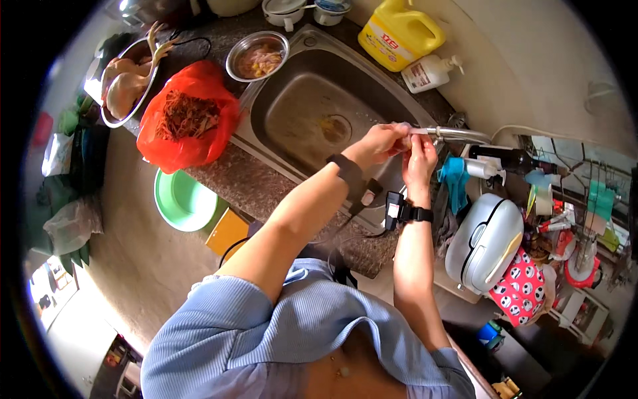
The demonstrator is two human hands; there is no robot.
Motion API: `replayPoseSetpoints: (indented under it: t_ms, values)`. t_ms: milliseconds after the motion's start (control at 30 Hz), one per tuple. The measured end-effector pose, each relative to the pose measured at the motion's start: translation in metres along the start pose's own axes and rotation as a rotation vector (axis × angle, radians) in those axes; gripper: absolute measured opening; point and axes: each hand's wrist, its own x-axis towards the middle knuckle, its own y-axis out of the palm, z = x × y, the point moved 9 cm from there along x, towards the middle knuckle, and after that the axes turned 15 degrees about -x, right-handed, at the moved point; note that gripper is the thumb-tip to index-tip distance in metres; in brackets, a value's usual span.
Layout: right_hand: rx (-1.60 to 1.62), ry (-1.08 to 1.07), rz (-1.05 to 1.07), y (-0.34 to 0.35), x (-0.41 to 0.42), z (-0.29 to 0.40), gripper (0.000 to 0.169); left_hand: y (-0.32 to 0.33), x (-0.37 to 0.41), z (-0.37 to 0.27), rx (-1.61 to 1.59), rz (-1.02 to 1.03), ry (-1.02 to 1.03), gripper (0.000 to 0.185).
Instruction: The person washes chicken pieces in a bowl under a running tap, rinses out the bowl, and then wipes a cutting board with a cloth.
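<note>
Over the right end of a stainless steel sink (294, 112), my left hand (380, 142) and my right hand (419, 162) meet at the spout of a metal faucet (463, 133). A small, pale pinkish piece (404, 141) is pinched between them, mostly covered by fingers, so its kind is unclear. Water seems to run from the spout onto it. Yellowish scraps (331, 127) lie around the drain. On the sink's far left corner stands a metal bowl (285, 57) of raw pinkish-yellow meat pieces (260, 61).
Left of the sink sit a red plastic bag (192, 157) of brown shredded material (187, 114) and a white basin (105, 117) with a whole raw chicken (124, 92). A yellow detergent jug (394, 40) and pump bottle (427, 74) stand behind. Below is a green basin (184, 202).
</note>
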Motion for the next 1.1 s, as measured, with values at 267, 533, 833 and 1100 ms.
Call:
replayPoseSetpoints:
  t_ms: [267,533,833,1100]
  values:
    - [0.081,0.325,0.17,0.048,-0.024,-0.005,0.043,0.008,-0.017,-0.04,0.256,-0.171,0.401,0.019]
    - [0.196,0.413,0.264,0.043,-0.008,-0.029,0.036,0.026,-0.041,-0.067,0.878,-0.259,0.684,0.034]
    - [0.034,0.283,0.085,0.019,-0.008,-0.011,0.029,0.008,-0.011,0.009,0.274,-0.096,-0.145,0.042]
    - [-0.51,0.003,0.043,-0.003,-0.002,0.011,0.028,0.007,-0.004,-0.012,0.235,-0.336,0.199,0.016]
